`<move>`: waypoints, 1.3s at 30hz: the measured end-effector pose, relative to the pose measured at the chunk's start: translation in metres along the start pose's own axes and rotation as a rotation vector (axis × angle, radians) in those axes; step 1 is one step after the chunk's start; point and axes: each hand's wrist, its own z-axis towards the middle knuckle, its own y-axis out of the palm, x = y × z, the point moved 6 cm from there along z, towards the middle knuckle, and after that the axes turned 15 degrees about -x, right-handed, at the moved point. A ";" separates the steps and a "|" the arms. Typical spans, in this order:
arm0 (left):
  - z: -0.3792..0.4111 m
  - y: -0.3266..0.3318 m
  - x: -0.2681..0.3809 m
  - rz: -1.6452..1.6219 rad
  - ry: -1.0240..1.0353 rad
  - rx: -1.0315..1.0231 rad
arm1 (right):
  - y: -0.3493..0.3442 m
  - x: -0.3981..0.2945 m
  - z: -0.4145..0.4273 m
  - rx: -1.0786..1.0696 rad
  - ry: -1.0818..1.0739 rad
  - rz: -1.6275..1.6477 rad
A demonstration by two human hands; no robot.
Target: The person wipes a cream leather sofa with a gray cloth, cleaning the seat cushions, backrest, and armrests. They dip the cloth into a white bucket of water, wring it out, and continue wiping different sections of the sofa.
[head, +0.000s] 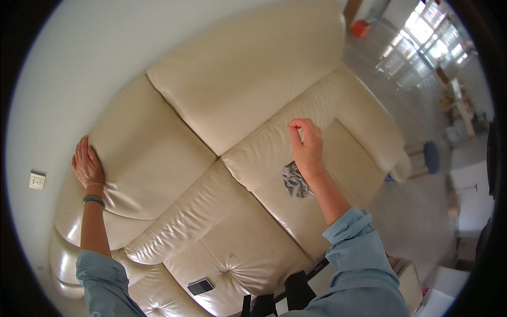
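Note:
A cream leather sofa [237,119] fills most of the view. My left hand [88,166] lies flat over the outer edge of its left back cushion [146,150], holding nothing, and the leather wrinkles near the wrist. A bracelet [94,201] circles that wrist. My right hand [308,146] appears above the right seat, thumb and forefinger curled together into a ring; no object shows in it. Partly behind its wrist, a crumpled grey-and-white patterned cloth [294,180] lies on the sofa.
A smartphone [200,287] lies on the near seat cushion [237,245]. The pale wall [51,119] with a power socket [37,180] runs behind the sofa. Beyond the right armrest [368,119] stands a stool with a blue seat [431,157]. A red object [360,28] sits farther off.

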 end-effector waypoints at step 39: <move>-0.507 -0.021 0.416 -0.671 0.421 -1.575 | -0.616 0.234 -0.426 0.389 0.968 -0.120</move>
